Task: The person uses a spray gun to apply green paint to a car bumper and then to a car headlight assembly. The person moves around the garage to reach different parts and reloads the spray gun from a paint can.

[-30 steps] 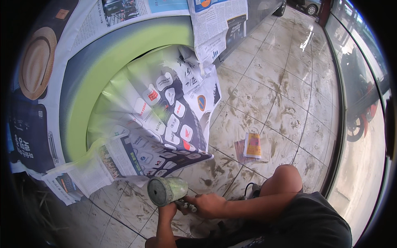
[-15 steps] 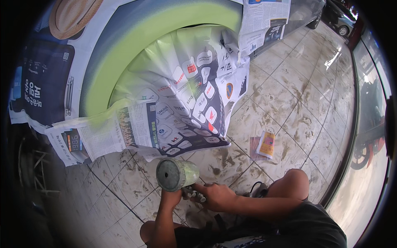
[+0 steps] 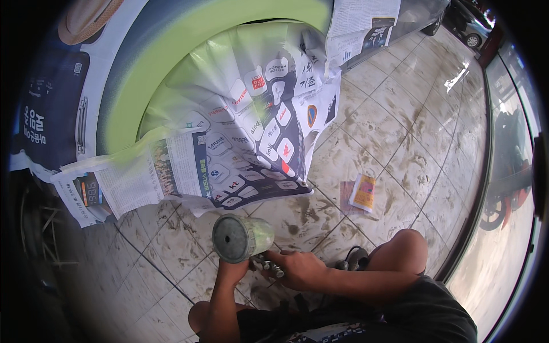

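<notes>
Low in front of me I hold a spray gun (image 3: 266, 266) with a paint cup (image 3: 243, 237) of cloudy, greenish plastic and a grey round lid. The cup leans to the left. My left hand (image 3: 233, 271) is closed on the gun just below the cup, its fingers partly hidden by it. From the other side, my right hand (image 3: 298, 270) is wrapped round the gun near its metal knobs. Beyond them stands a car's wheel arch (image 3: 123, 94) coated in light green, fading to blue-grey at the border. Printed masking sheets (image 3: 229, 134) cover the wheel, with green overspray near the arch.
Newspaper (image 3: 131, 186) hangs below the arch on the left. A straw hat (image 3: 86, 22) rests at the upper left. Two small packets or sheets (image 3: 362, 193) lie on the smudged tile floor (image 3: 400, 131). A glass panel (image 3: 497, 228) runs along the right.
My view has shifted slightly, so the wheel arch and masking sheets sit a little higher and further left. Both hands keep their hold on the spray gun.
</notes>
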A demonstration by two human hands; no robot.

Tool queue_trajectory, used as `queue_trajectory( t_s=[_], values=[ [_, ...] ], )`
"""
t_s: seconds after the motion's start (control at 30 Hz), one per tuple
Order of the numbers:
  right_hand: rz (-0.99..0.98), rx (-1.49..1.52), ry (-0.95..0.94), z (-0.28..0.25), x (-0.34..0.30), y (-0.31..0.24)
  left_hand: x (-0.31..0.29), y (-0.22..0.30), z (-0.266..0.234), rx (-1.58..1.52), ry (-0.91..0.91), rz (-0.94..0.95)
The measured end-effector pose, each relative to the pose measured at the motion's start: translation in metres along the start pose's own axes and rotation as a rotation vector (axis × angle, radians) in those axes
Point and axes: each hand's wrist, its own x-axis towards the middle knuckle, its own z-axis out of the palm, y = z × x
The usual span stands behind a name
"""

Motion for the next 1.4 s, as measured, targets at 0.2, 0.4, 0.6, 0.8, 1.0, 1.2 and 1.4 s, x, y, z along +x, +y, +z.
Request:
queue_trajectory(
  t_s=[0.2,0.4,0.6,0.8,1.0,1.2,1.4],
  values=[
    [0.032,0.030,-0.001,-0.006,-0.003,0.009,0.006,0.016,0.011,-0.009,-0.021,-0.060],
    [0.028,0.019,0.007,-0.015,-0.007,0.014,0.016,0.000,0.019,0.027,-0.015,-0.019],
    [0.034,0.037,-0.002,-0.017,-0.008,0.018,0.027,-0.026,0.016,0.206,-0.021,0.085],
    [0.027,0.036,0.018,-0.014,-0.008,0.021,0.027,-0.019,0.013,0.193,-0.084,-0.062],
    [0.063,0.055,-0.022,-0.015,-0.007,0.020,0.023,0.000,0.016,0.179,-0.091,-0.146],
    [0.076,0.054,-0.053,-0.017,-0.007,0.020,0.016,0.017,0.021,0.074,-0.066,-0.119],
    [0.079,0.052,-0.048,-0.017,-0.007,0.020,0.016,0.018,0.021,0.119,-0.071,-0.115]
  ],
)
